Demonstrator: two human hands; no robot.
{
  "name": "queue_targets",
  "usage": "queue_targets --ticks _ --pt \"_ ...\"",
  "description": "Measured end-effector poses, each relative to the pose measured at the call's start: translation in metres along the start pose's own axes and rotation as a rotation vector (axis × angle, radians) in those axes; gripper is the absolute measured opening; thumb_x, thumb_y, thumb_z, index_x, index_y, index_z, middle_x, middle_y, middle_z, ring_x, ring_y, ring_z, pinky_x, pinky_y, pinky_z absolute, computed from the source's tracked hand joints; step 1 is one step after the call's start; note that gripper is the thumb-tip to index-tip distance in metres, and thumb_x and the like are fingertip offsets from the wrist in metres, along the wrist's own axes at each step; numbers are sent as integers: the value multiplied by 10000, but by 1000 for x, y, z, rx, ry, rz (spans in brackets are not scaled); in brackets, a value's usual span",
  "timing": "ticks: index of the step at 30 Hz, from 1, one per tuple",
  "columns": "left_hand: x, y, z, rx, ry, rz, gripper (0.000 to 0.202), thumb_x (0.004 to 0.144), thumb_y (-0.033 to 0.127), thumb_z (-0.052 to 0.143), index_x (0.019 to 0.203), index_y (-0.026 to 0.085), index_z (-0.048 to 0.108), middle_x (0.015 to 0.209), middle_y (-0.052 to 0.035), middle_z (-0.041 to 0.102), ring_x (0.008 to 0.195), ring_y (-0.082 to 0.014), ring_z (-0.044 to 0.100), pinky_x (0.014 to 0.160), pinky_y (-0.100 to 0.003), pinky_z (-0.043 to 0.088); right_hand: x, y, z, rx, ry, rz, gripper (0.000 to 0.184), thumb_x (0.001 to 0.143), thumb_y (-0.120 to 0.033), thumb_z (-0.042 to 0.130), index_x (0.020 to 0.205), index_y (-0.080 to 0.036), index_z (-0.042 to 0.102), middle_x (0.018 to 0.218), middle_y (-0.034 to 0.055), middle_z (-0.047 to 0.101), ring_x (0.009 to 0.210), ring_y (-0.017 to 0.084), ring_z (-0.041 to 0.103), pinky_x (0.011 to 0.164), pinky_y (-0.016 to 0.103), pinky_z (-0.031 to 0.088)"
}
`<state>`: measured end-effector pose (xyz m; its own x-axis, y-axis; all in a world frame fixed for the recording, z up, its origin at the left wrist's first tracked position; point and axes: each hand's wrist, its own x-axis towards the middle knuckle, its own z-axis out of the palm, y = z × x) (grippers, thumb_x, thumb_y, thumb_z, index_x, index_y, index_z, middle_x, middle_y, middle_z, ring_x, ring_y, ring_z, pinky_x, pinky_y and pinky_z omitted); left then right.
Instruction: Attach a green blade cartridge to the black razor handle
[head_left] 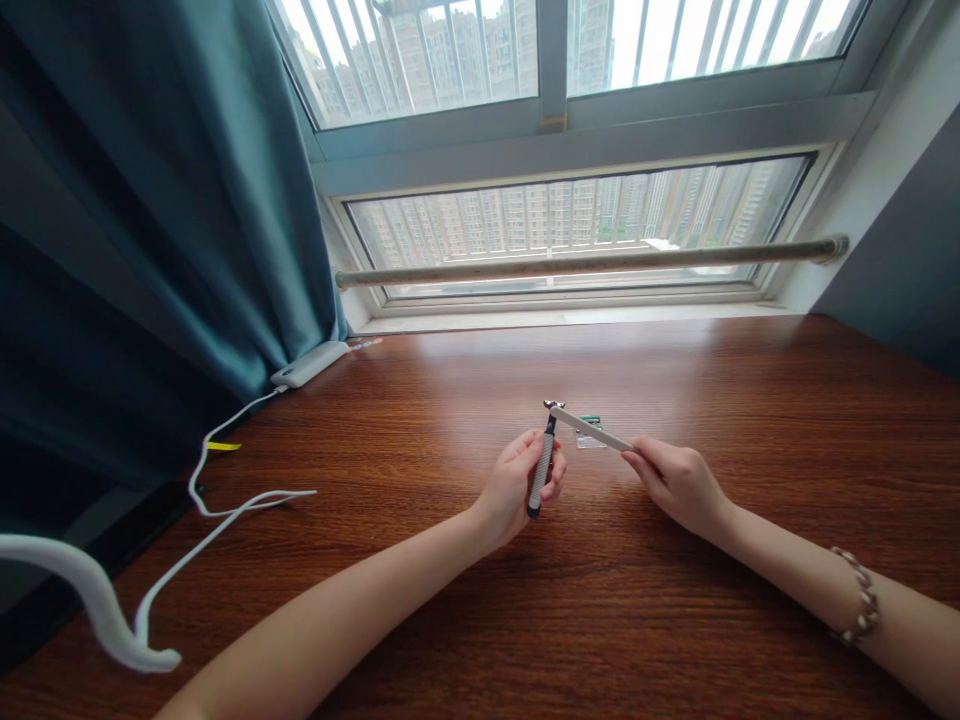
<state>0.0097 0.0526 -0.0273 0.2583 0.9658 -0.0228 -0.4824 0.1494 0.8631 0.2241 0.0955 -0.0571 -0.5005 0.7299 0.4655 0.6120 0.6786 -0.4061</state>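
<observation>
My left hand (pixel 517 487) is closed around the ribbed grey handle of a razor (pixel 541 468), held upright-tilted over the wooden table, its metal head at the top. My right hand (pixel 675 480) pinches the end of a thin white strip (pixel 592 428) that reaches left to the razor's head and touches it. A small clear packet with a green label (pixel 591 432) lies on the table just behind the strip, partly hidden by it.
A wooden table (pixel 675 620) runs to the window sill. A white power strip (pixel 310 363) lies at the back left with white cables (pixel 225 510) trailing toward the front left. Teal curtain (pixel 150 220) hangs at left. A bracelet (pixel 859 608) sits on my right wrist.
</observation>
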Motion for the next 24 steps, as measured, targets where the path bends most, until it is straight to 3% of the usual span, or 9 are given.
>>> queue_targets --ticks 2,5,7,14,18,24 --pt "3 2 -3 49 48 24 213 817 384 412 800 172 412 559 39 444 377 -42 321 399 -184 229 1 2 0 11 45 49 260 879 -320 359 687 -187 474 531 -20 438 462 108 403 497 234 283" --pt "12 10 -15 367 224 113 253 808 433 380 778 181 384 589 35 457 403 -55 355 419 -196 286 1 5 1 45 80 115 274 882 -338 339 700 -188 479 493 -33 398 437 113 404 480 233 283" --pt "19 17 -28 635 337 154 275 806 459 346 753 190 368 607 21 497 419 -74 398 435 -215 322 1 7 1 50 75 139 283 884 -352 324 745 -184 505 480 -37 391 425 118 414 477 233 288" --pt "39 33 -80 1164 507 149 260 766 426 437 656 192 467 473 16 505 474 -140 459 507 -248 300 2 6 1 26 34 132 320 887 -366 307 707 -177 491 500 -22 416 444 120 432 493 231 290" --pt "41 35 -89 1458 526 122 254 762 416 460 655 193 517 613 -25 584 627 -186 526 572 -263 308 1 4 0 37 13 124 323 888 -369 307 682 -179 467 503 -24 406 441 114 414 488 229 282" --pt "42 33 -86 1721 412 44 323 849 387 324 802 177 565 786 -85 642 762 -221 583 649 -285 360 1 2 -1 54 -15 128 333 900 -359 274 780 -164 516 507 -24 407 448 123 430 497 235 297"
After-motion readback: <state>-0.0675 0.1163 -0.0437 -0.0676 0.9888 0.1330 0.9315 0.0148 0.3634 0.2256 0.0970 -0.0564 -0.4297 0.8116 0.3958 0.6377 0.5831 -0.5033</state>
